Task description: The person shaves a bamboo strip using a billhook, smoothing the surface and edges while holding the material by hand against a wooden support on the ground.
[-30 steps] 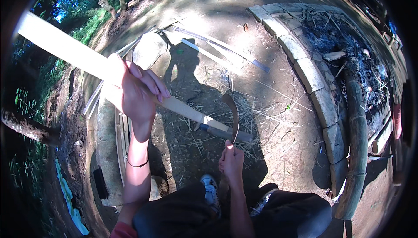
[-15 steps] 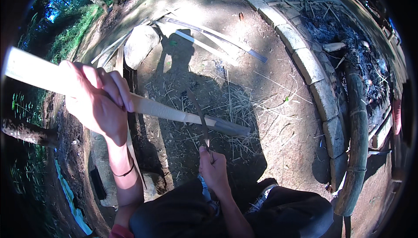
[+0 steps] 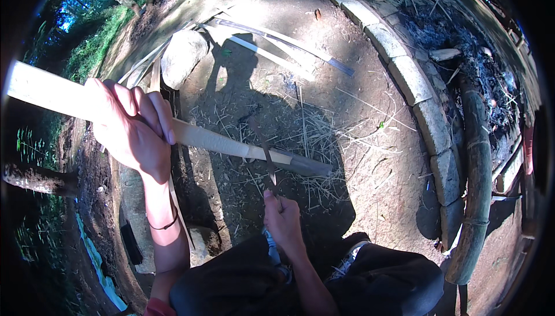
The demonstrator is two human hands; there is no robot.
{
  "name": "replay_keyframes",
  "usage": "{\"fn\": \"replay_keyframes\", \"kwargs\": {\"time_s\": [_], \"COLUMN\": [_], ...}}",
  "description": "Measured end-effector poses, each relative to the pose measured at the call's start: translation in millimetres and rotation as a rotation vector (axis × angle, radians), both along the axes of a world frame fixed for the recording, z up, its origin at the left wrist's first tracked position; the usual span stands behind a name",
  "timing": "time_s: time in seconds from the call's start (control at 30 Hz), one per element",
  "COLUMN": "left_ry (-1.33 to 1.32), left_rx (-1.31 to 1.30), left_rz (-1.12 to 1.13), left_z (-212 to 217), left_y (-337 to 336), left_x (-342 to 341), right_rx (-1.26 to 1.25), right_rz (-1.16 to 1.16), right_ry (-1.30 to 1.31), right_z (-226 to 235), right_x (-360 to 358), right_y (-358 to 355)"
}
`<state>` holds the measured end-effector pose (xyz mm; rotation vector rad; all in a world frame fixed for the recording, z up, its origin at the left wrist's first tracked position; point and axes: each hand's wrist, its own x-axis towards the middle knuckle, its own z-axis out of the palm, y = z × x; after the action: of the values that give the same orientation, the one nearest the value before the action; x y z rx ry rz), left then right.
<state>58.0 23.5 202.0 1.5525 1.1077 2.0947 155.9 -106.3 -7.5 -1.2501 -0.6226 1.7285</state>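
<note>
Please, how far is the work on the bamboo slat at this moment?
Done: several thin strips lie on the ground by a stone, and shavings are scattered about. In hand: the left hand grips a bamboo slat; the right hand sets a blade across it near the far end. Left: most of the slat looks uncut.

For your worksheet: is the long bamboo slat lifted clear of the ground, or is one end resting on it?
Its near end rests on the ground; the slat slopes up from that tip to the left hand. The right hand sets a blade against it.
</note>
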Motion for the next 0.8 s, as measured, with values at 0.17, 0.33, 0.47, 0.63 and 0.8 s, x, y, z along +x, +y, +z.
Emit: {"fn": "replay_keyframes", "kwargs": {"time_s": [0.17, 0.33, 0.47, 0.63, 0.8], "left_ry": [-0.008, 0.009, -0.006, -0.018, -0.038], "left_rx": [-0.081, -0.082, -0.068, -0.080, -0.098], "left_rz": [-0.049, -0.090, -0.188, -0.233, -0.254], "left_z": [-3.2, -1.5, -4.3, -6.2, -9.9], "left_y": [-3.0, -7.1, -7.8, -10.3, -13.5], "left_x": [-3.0, -5.2, -11.7, -6.5, -5.8], "right_rx": [0.160, 0.077, -0.023, 0.126, -0.157], "right_rz": [0.031, -0.003, 0.062, 0.023, 0.007], "right_ry": [-0.136, -0.322, -0.367, -0.156, -0.206], "right_z": [14.0, -45.5, -34.2, -18.4, -66.5], "right_x": [-6.8, -16.1, -3.9, -26.9, -19.4], "right_y": [-3.7, 1.5, 6.3, 3.2, 8.1]}}
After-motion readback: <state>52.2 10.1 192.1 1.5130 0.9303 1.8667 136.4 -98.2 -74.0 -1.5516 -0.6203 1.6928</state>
